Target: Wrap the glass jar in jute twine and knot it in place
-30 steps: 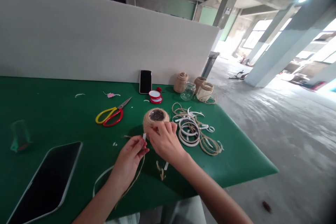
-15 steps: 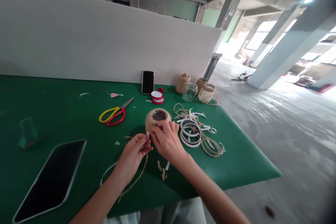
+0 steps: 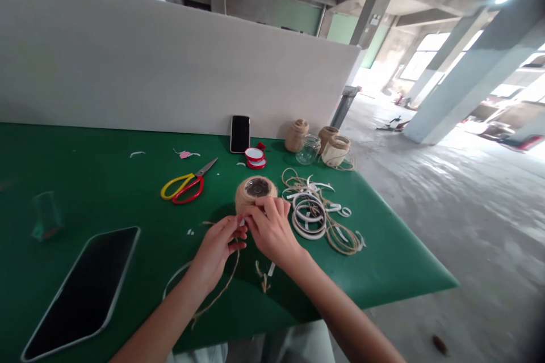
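A small jar wrapped in brown twine [image 3: 254, 191] stands on the green table [image 3: 106, 181], its dark open mouth facing up. My right hand [image 3: 272, 232] presses its fingers against the jar's near side. My left hand [image 3: 217, 249] pinches a white tape strip [image 3: 240, 221] right beside the jar. A length of twine [image 3: 221, 289] trails from under my left hand toward the table's front edge, next to a white strip [image 3: 174, 278].
Yellow and red scissors [image 3: 186, 186] lie left of the jar. Coils of white strip and twine [image 3: 317, 215] lie to its right. A red tape roll [image 3: 254, 156], an upright phone [image 3: 239, 133], several jars [image 3: 317, 146] stand at the back; another phone [image 3: 80, 289] lies front left.
My left hand has moved a little to the right, closer to the jar and my right hand. The view has shifted slightly.
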A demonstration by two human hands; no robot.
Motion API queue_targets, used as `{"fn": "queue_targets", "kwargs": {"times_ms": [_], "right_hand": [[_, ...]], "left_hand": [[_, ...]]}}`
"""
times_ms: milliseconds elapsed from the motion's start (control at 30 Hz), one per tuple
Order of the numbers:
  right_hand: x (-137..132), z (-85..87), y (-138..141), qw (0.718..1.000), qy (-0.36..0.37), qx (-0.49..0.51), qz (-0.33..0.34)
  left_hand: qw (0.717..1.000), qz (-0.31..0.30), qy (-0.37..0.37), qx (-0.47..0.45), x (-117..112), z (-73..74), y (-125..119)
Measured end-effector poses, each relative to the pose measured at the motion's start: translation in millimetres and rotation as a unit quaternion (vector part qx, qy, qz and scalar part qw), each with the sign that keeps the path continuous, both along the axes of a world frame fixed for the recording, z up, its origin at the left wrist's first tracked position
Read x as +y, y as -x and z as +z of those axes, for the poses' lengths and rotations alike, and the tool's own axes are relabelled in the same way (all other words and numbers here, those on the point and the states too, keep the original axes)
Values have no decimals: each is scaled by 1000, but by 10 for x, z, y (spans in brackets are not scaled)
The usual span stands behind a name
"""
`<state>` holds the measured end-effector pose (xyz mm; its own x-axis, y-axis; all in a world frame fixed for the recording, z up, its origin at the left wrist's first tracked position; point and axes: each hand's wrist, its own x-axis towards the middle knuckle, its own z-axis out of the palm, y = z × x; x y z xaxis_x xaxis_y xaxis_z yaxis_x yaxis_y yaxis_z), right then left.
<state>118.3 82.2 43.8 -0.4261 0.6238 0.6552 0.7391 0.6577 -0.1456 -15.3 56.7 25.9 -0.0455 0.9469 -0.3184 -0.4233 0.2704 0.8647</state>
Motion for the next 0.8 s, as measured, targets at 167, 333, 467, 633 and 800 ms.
{"fn": "queue_targets", "kwargs": {"times_ms": [167,333,467,633,800], "right_hand": [[-4,4,-19,1000,4,-21,6],[-21,35,-37,999,18,-22,16],[-33,50,-41,1000,21,-9,16],[-44,55,-29,1000,23,8,2],[-63,92,-12,999,30,33,-4]], "left_hand": [[1000,0,-1,18,-16,11,18],[999,-1,-23,-40,-10,18,7],[996,-5,-38,-76,12,26,-5],[995,-14,-55,-84,14,21,22],[995,-11,-73,-60,-10,24,31]]}}
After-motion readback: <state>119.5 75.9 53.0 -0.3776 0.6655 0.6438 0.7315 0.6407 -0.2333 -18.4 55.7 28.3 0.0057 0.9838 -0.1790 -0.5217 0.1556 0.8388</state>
